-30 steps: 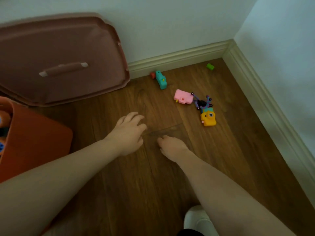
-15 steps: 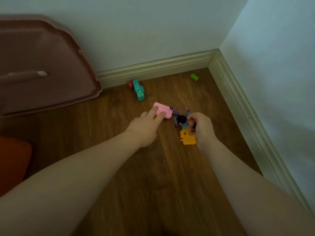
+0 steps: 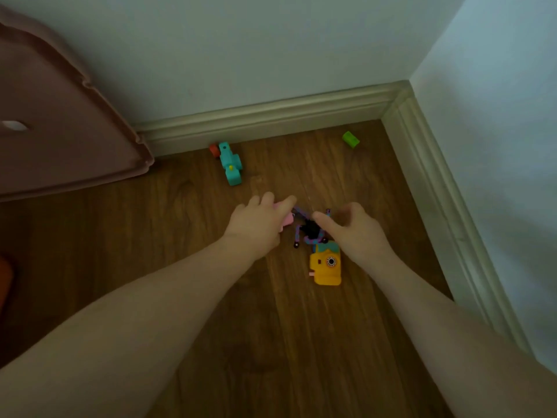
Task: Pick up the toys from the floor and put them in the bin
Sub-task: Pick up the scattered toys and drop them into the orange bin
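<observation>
Left hand (image 3: 256, 224) gripping pink plastic toy (image 3: 288, 220), right hand (image 3: 354, 229) loosely spread over purple-legged black spider toy (image 3: 307, 229), yellow plastic toy camera (image 3: 327, 265) beside.

Looking forward and down from head height, facing the far room corner (image 3: 404, 95), floor (image 3: 271, 342) filling the near view.

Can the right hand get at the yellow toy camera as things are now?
Probably yes. The yellow toy camera lies in the open on the floor, just beside the right hand, with nothing covering it; the hand holds nothing plainly visible.
</observation>
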`<action>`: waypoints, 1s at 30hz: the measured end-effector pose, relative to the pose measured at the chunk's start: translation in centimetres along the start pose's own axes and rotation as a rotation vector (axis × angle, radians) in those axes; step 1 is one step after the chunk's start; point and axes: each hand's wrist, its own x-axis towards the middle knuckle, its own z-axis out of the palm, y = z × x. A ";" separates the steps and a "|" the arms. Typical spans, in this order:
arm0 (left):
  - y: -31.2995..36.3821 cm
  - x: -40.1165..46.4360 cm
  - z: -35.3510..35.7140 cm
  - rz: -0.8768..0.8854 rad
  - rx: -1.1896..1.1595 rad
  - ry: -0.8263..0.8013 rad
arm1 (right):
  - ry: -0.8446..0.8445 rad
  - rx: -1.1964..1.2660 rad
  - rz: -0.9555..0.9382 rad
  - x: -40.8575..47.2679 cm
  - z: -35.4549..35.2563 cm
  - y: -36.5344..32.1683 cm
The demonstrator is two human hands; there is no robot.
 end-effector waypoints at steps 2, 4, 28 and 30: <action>-0.7 -0.6 0.4 -0.007 -0.104 0.017 | -0.060 -0.143 -0.055 0.2 0.2 -0.8; -1.6 -1.4 0.8 -0.013 -0.211 0.062 | -0.127 -0.323 -0.115 0.2 0.6 -2.0; -20.0 -32.4 -5.2 -0.073 -0.517 0.565 | -0.166 -0.166 -0.726 -19.1 10.4 -21.2; -22.4 -35.5 -5.0 -0.090 -0.462 0.612 | -0.191 -0.095 -0.728 -21.2 12.3 -23.9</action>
